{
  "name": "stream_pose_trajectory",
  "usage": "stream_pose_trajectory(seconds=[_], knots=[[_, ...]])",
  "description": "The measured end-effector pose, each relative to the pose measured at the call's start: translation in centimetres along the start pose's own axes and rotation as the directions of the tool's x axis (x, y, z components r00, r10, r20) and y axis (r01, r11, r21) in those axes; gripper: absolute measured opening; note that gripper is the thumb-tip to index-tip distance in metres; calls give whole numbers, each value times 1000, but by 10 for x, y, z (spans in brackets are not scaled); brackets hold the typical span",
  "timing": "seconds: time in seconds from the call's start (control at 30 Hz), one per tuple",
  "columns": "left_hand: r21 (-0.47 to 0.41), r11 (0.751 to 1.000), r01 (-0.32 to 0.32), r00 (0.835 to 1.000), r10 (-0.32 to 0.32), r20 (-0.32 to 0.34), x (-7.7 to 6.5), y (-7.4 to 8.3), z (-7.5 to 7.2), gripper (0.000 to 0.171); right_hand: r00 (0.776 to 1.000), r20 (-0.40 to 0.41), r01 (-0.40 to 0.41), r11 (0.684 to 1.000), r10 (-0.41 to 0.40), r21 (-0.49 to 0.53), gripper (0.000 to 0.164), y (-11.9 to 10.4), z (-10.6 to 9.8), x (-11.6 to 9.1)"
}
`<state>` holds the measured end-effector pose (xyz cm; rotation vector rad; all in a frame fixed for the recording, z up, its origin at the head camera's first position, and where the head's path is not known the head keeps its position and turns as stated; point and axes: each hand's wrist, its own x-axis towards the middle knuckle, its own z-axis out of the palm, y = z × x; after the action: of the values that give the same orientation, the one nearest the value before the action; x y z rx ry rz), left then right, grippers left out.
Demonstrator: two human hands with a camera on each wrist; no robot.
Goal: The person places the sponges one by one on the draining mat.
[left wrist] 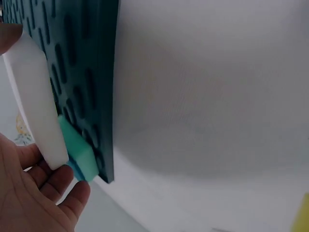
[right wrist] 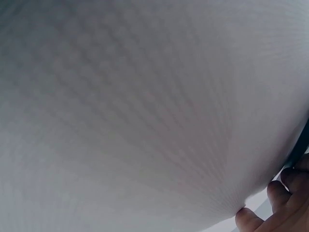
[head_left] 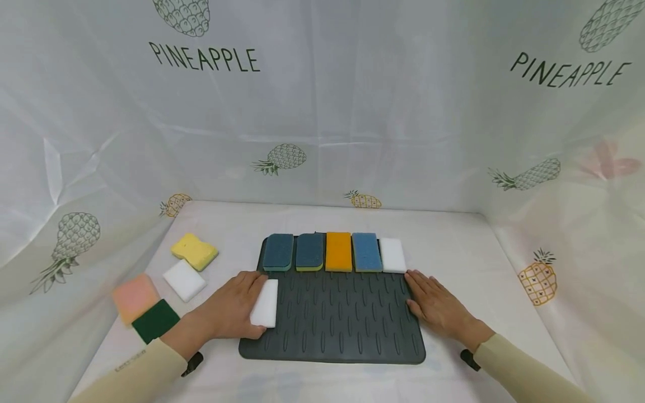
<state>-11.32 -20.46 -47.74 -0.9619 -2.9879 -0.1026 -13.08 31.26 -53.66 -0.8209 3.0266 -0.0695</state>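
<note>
My left hand point(head_left: 229, 307) grips a white sponge point(head_left: 265, 304) by its ends, over the left side of a dark grey ridged mat point(head_left: 347, 319). In the left wrist view the thumb and fingers pinch that white sponge point(left wrist: 36, 101) just above the ridges. My right hand point(head_left: 440, 308) rests at the mat's right edge, fingers extended. Along the back of the mat stand two dark blue sponges point(head_left: 278, 253), an orange sponge point(head_left: 339, 252), a lighter blue sponge point(head_left: 367, 252) and another white sponge point(head_left: 392, 255), side by side in a row.
Left of the mat lie a yellow sponge point(head_left: 194, 251), a white block point(head_left: 185, 280), a pink sponge point(head_left: 135, 298) and a dark green pad point(head_left: 155, 321) on the white table cover point(head_left: 453, 240). A pineapple-print curtain point(head_left: 393, 112) encloses the back and sides.
</note>
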Motion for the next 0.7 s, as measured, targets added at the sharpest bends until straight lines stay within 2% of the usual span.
stream_pose_trajectory(seconds=[0.17,0.4,0.7], knots=[[-36,999,2,999,-1,47,-2,7,1,103,1000,6,-3,1000,3,7,66,-1,-1,0],[-72,997,-7,998,12,69,-1,11,3,103,1000,-2,-2,1000,2,11,66,0,-2,0],[-61,998,-14,994,20,110,2,12,13,104,1000,1,-9,1000,9,18,66,0,-1,0]])
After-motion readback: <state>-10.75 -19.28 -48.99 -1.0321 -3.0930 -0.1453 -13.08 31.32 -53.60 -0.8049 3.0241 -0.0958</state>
